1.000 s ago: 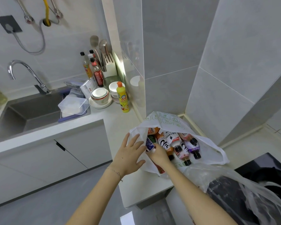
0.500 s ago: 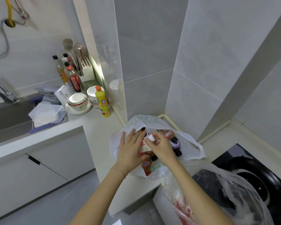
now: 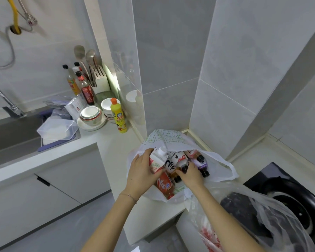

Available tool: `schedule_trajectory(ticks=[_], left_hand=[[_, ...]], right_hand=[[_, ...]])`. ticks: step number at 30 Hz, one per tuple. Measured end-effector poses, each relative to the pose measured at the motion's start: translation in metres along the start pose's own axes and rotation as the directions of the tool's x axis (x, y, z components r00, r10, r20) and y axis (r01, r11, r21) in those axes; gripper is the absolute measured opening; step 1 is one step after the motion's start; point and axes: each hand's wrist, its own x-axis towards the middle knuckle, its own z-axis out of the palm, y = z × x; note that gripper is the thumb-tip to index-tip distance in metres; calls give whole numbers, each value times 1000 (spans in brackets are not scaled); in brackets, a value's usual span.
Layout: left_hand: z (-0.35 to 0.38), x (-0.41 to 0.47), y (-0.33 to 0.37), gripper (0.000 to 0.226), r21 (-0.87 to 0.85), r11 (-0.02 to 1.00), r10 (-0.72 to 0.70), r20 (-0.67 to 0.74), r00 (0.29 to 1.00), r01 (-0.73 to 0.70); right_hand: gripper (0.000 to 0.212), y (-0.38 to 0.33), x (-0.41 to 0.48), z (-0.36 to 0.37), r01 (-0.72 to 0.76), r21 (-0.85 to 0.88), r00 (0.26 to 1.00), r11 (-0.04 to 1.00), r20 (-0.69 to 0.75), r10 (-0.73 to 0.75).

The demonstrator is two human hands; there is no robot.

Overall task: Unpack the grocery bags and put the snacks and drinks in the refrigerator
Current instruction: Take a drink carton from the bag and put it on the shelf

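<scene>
A white grocery bag [image 3: 171,140] lies open on the counter corner, full of drink bottles lying on their sides. My left hand [image 3: 141,172] is wrapped around a small red-and-white carton [image 3: 156,163] at the bag's mouth. My right hand [image 3: 191,176] reaches into the bag and rests on the dark-capped bottles [image 3: 180,161]; whether it grips one I cannot tell. A purple-labelled bottle [image 3: 200,163] lies at the right. A red bottle [image 3: 163,183] shows below the carton.
A clear plastic bag [image 3: 265,219] with red-printed packets sits over a black gas hob [image 3: 289,197] at the right. A yellow detergent bottle [image 3: 119,116], stacked bowls [image 3: 90,114], sauce bottles [image 3: 85,88] and a knife block stand at the back. A sink [image 3: 11,135] with containers lies left.
My left hand has closed on the carton and lifted it toward the bag's mouth. My right hand has gone deeper among the bottles. The camera has stayed roughly the same.
</scene>
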Motion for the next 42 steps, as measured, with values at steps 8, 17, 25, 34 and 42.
schedule_trajectory(ticks=[8, 17, 25, 34, 42], left_hand=[[-8, -4, 4, 60, -45, 999, -12, -71, 997, 9], [-7, -4, 16, 64, -78, 996, 36, -19, 999, -38], [3, -6, 29, 83, -95, 995, 45, 11, 999, -43], [12, -13, 35, 74, -124, 989, 79, 12, 997, -77], [-7, -14, 60, 60, -427, 904, 12, 6, 1000, -8]], right_hand=[[44, 18, 29, 22, -21, 149, 1000, 989, 21, 18], [21, -13, -5, -20, -26, 214, 996, 976, -74, 42], [20, -32, -43, -58, 128, 261, 980, 957, -179, -83], [21, -39, -63, -100, 214, 126, 939, 969, -299, -168], [22, -67, -91, -125, 419, 95, 862, 903, -353, -363]])
